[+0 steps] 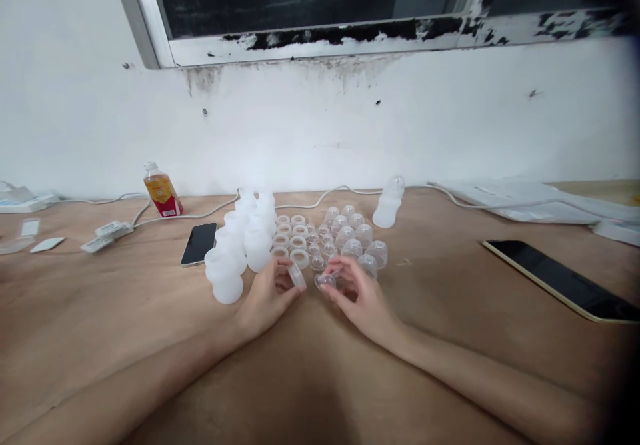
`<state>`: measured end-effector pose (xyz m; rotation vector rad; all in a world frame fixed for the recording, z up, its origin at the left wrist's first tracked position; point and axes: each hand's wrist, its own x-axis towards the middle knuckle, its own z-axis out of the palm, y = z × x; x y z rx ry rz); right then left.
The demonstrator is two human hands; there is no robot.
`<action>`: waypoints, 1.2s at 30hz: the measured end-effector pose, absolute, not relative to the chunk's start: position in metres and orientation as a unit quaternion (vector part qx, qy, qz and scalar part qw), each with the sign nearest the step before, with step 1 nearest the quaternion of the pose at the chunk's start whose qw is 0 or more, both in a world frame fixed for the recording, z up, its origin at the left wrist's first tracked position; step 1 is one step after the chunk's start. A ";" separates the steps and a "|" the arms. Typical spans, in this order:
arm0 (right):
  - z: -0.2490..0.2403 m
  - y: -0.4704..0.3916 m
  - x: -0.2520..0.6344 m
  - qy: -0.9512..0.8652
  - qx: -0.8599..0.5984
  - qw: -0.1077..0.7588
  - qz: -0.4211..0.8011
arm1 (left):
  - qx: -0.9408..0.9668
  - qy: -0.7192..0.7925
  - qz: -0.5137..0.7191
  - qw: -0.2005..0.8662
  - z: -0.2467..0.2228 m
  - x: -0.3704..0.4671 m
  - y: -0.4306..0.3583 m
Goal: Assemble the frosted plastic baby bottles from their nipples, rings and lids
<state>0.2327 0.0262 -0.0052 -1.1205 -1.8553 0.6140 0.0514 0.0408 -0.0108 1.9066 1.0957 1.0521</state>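
Observation:
Between the thumb and fingers of my left hand (270, 295) is a translucent ring (297, 275), tilted on edge. My right hand (361, 298) pinches a clear nipple (326, 281) just to the right of it, the two pieces apart. Beyond my hands stand two columns of rings (299, 258), then small clear nipples (317, 262) and, at their right, larger clear domed caps (376, 253). Several frosted white bottles (228, 287) stand in rows on the left, beyond my left hand.
An assembled bottle (388, 203) stands near the wall. A phone (200, 243) and a drink bottle (163, 193) are on the left. At the right lie a large dark-screened device (560, 278) and plastic bags (520, 201). A white cable (320, 199) runs along the table's back (430, 258).

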 end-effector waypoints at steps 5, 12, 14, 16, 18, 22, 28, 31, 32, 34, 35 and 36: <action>-0.010 0.041 0.222 -0.696 -0.405 0.524 0.277 | 0.661 0.393 0.505 0.392 -0.016 0.065 0.051; -0.007 0.040 0.226 -0.716 -0.399 0.523 0.235 | 0.651 0.413 0.500 0.396 -0.013 0.061 0.049; -0.009 0.041 0.225 -0.694 -0.389 0.538 0.277 | 0.627 0.397 0.509 0.436 -0.014 0.061 0.050; -0.011 0.044 0.224 -0.655 -0.389 0.561 0.325 | 0.614 0.392 0.513 0.454 -0.014 0.063 0.050; -0.013 0.047 0.224 -0.623 -0.399 0.570 0.357 | 0.613 0.392 0.510 0.458 -0.013 0.063 0.050; -0.012 0.051 0.224 -0.618 -0.411 0.550 0.384 | 0.623 0.407 0.484 0.460 -0.011 0.064 0.049; -0.010 0.051 0.226 -0.628 -0.430 0.538 0.362 | 0.622 0.410 0.485 0.459 -0.012 0.063 0.050; -0.009 0.050 0.226 -0.634 -0.439 0.533 0.347 | 0.628 0.399 0.485 0.459 -0.012 0.062 0.049; -0.009 0.050 0.226 -0.641 -0.437 0.534 0.337 | 0.628 0.398 0.484 0.461 -0.012 0.063 0.049; -0.010 0.050 0.226 -0.660 -0.431 0.532 0.309 | 0.628 0.398 0.482 0.464 -0.011 0.063 0.048; -0.010 0.049 0.226 -0.671 -0.430 0.527 0.295 | 0.628 0.398 0.480 0.465 -0.011 0.063 0.048; -0.010 0.049 0.226 -0.682 -0.430 0.520 0.283 | 0.629 0.398 0.479 0.466 -0.011 0.063 0.048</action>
